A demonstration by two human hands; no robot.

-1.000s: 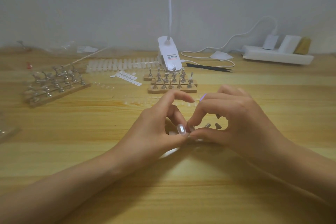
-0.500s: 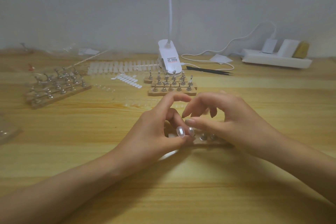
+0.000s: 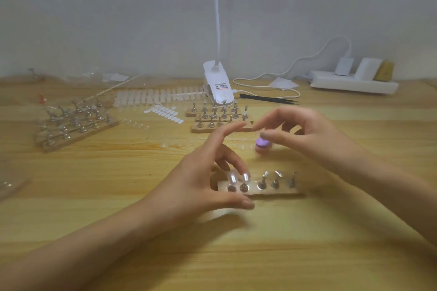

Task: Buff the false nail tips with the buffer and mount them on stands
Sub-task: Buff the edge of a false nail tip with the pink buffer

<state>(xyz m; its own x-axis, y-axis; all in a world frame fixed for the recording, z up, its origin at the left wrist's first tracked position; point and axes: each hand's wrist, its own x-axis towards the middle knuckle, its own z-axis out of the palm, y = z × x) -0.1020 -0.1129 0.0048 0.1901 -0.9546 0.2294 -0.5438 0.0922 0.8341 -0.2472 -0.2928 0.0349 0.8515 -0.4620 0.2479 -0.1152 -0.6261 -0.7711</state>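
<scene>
A small wooden stand base (image 3: 279, 190) lies in front of me with several metal stands. Its two leftmost stands carry clear nail tips (image 3: 237, 178); the other three stands (image 3: 275, 179) are bare. My left hand (image 3: 201, 179) hovers over the base's left end with fingers spread, holding nothing. My right hand (image 3: 307, 132) is lifted above and behind the base, fingers loosely extended and blurred, holding nothing that I can see. A purple and pink buffer (image 3: 262, 145) sits on the table just below my right fingertips.
Behind are more wooden bases with stands (image 3: 220, 118), a larger rack of stands (image 3: 75, 120) at left, strips of nail tips (image 3: 156, 98), loose white tabs (image 3: 164, 112), a white clip lamp (image 3: 218, 85), black tweezers (image 3: 267, 99) and a power strip (image 3: 352, 82).
Both hands have let go and lifted off the stand base. The right hand rose up and back toward the buffer; the left hand opened. A second tip now shows on its stand.
</scene>
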